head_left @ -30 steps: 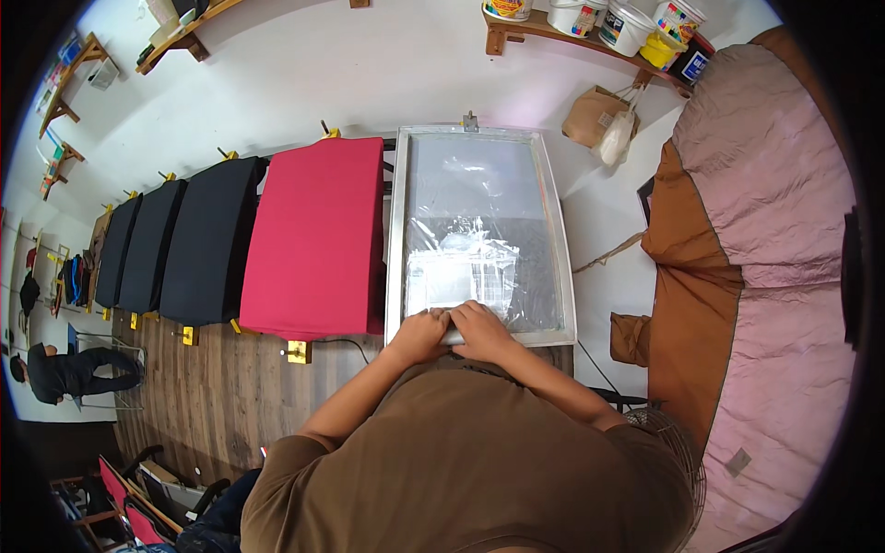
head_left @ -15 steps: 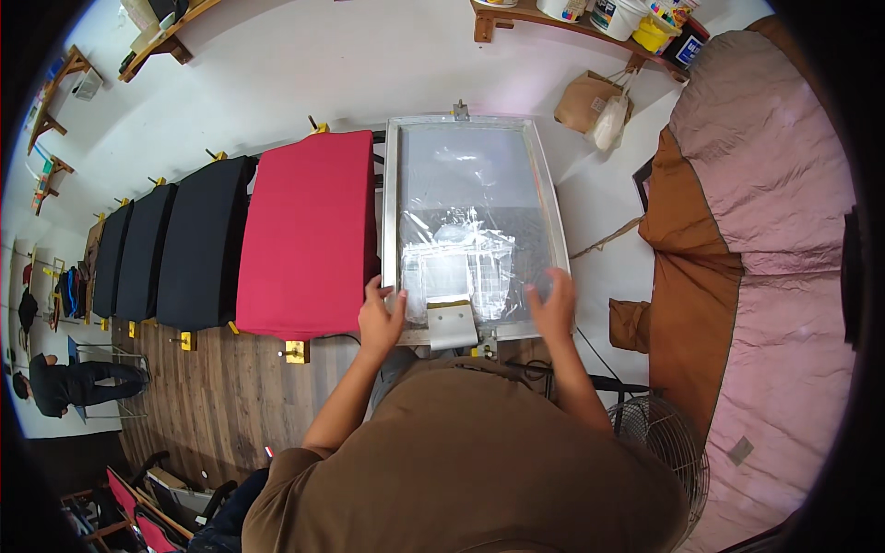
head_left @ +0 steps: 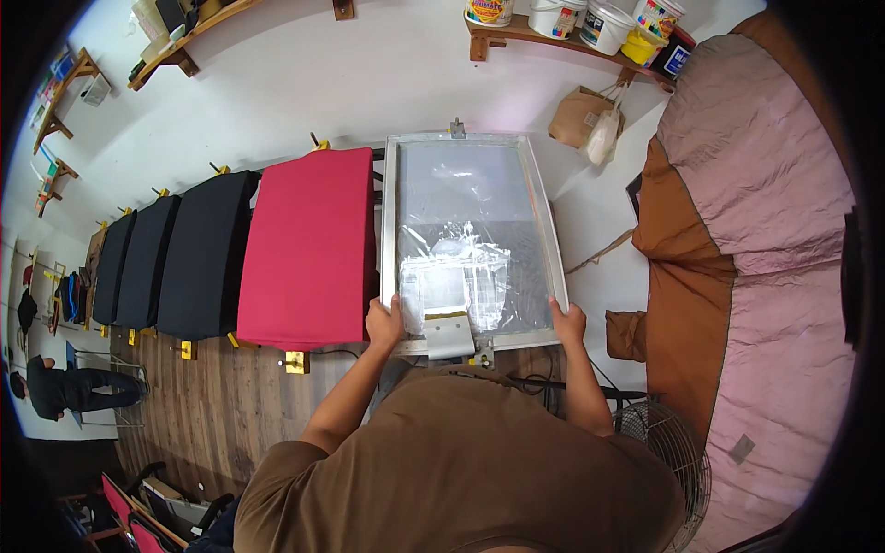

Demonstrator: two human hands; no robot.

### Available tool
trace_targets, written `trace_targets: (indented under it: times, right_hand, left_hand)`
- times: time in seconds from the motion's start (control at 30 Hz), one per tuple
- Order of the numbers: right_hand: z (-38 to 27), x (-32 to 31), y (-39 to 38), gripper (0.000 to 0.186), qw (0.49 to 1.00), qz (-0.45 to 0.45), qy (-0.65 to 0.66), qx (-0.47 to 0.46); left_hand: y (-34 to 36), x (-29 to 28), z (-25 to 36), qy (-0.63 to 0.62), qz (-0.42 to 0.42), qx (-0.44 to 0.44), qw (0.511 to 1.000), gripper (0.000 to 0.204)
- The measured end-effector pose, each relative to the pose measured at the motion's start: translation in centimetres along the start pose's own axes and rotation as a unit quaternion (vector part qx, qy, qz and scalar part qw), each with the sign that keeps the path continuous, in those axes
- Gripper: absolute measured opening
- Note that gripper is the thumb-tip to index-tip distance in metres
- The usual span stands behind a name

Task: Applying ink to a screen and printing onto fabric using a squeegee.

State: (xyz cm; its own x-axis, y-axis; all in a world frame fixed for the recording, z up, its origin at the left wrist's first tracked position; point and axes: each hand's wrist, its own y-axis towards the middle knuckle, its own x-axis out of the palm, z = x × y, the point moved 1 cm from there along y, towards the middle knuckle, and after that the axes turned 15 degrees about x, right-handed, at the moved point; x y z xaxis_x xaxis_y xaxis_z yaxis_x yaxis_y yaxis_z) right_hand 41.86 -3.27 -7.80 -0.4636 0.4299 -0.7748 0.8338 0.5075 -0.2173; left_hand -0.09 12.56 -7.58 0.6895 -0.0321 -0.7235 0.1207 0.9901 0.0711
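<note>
In front of me lies a screen printing frame (head_left: 389,230) with metal sides, its mesh streaked with white ink and shiny film or tape around the lower middle. My left hand (head_left: 384,323) grips the frame's left side near the front corner, thumb on top and fingers curled around the outer edge. On the opposite side, my right hand (head_left: 569,323) holds the frame's right edge in the same way. A metal squeegee (head_left: 449,339) rests between my hands on the near end of the frame, partly over its front bar.
A board covered in red fabric (head_left: 309,244) stands just left of the frame, then several black-covered boards (head_left: 205,253). Right are a wire fan (head_left: 668,461) and hanging pink and brown cloth (head_left: 765,184). Paint buckets (head_left: 553,18) stand on a shelf. A person (head_left: 78,385) is far left.
Both my hands have gone from hovering with spread fingers to gripping the frame's sides. The view has shifted slightly, so the scene appears lower.
</note>
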Motion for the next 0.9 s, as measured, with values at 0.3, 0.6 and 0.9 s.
trace_targets:
  times: [0.3,0.6,0.9]
  right_hand:
    - [-2.2,-2.7,-1.9,0.053,1.0,0.019,0.021,-0.008]
    - [-6.3,-3.6,-1.5,0.05,0.978,-0.093,0.183,-0.032]
    - [-1.4,4.1,5.0,0.048,0.959,-0.177,0.196,-0.108]
  left_hand:
    - [-0.9,-2.7,0.7,-0.085,0.067,-0.009,0.994,0.053]
    - [2.7,-8.5,4.4,-0.247,0.099,-0.009,0.964,0.033]
    - [1.3,-2.1,-2.0,-0.185,0.238,-0.134,0.944,0.053]
